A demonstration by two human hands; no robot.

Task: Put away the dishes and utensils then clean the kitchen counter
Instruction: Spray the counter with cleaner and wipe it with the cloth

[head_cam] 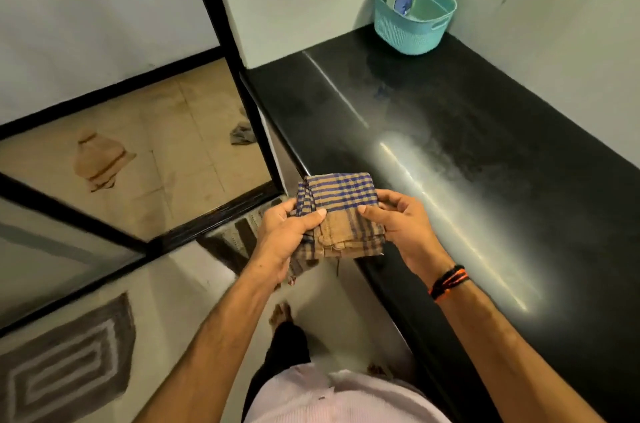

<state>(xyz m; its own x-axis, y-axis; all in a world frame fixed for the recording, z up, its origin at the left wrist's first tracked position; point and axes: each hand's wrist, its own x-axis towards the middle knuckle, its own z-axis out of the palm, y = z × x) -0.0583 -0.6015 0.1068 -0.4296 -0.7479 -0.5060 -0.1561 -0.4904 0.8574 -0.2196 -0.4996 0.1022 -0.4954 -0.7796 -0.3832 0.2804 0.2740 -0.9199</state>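
A folded brown and blue checked cloth (341, 207) is held in front of me, over the front edge of the black kitchen counter (450, 131). My left hand (287, 239) grips its left side with the thumb on top. My right hand (398, 225) pinches its right side, thumb on the cloth; a black and orange thread band circles that wrist. The counter top shines with a streaky wet-looking sheen.
A teal plastic basket (414, 18) with a blue packet in it stands in the counter's far corner by the marble wall. Left of the counter, a black-framed glass door, a brown rag (100, 159) and a grey rag (242, 133) on the floor beyond, a grey patterned mat (65, 363) near my feet.
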